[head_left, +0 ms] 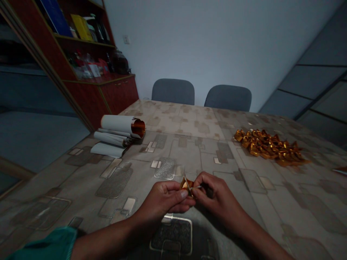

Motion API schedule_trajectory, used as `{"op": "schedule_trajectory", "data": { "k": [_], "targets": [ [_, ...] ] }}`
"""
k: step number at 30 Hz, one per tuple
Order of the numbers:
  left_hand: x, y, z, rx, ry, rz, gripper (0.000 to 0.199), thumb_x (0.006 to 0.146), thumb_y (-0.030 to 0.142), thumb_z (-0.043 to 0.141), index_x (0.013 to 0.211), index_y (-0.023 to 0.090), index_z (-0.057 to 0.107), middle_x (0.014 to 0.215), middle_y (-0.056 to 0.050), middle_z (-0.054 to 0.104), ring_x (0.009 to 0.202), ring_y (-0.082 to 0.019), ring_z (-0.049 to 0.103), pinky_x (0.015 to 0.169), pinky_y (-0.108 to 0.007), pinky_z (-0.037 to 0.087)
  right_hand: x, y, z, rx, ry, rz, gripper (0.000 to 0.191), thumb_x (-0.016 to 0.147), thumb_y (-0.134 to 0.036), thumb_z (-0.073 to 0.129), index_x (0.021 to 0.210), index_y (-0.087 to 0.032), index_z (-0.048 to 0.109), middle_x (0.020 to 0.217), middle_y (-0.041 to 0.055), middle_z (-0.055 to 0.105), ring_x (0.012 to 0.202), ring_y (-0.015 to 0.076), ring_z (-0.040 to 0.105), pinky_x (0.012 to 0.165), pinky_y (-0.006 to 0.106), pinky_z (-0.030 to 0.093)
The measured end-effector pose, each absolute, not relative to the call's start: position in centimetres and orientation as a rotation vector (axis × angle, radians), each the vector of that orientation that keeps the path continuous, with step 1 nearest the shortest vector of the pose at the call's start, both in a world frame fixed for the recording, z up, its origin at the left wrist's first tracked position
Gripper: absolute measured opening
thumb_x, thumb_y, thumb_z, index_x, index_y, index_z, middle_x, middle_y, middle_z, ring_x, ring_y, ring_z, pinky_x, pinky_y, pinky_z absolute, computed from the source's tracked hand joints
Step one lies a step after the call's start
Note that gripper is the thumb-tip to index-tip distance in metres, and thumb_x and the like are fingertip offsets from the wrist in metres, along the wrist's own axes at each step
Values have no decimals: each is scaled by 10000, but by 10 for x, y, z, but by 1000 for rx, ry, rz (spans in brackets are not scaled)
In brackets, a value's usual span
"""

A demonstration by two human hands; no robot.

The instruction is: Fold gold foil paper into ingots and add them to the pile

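Folded gold foil (186,185) clamped in the grip of left hand (162,199) and right hand (219,195)

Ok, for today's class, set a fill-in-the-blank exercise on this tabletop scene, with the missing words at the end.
The left hand and right hand pinch a small folded foil piece coloured ____.
A heap of similar foil pieces lies on the ____ side of the table.
Rolled sheets lie on the ____ side.
Beyond the table stand ____ grey chairs.

Missing words: gold; right; left; two.
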State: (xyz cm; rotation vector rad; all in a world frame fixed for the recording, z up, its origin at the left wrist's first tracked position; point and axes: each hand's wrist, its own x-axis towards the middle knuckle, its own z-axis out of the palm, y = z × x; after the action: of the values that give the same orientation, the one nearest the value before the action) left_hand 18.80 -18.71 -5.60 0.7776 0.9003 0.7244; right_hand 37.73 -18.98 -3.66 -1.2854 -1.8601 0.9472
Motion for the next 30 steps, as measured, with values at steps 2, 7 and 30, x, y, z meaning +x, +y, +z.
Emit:
{"op": "schedule_trajectory", "data": {
  "k": [2,7,30],
  "targets": [
    [188,-187,-57,782,899,706,382,702,410,891,934,126,784,955,-108,799,872,-183,768,714,-179,578,378,-190,-37,-1268,-1894,929,175,910,-176,579,737,-205,574,729,-5,603,677,156,542,622,283,375],
    [189,-188,-64,759,907,713,436,648,423,918,943,128,790,929,-99,801,856,-171,764,726,-178,576,378,-191,-41,-1227,-1966,873,173,931,-186,600,758,-200,594,793,17,617,772,180,575,691,303,397],
    [190,-185,-55,885,1031,777,424,602,468,901,745,119,707,718,-77,761,692,-181,723,629,-245,555,384,-192,-29,-1148,-1851,1172,59,886,-241,641,846,-207,614,747,-9,623,698,153,554,616,270,399]
  ]
}}
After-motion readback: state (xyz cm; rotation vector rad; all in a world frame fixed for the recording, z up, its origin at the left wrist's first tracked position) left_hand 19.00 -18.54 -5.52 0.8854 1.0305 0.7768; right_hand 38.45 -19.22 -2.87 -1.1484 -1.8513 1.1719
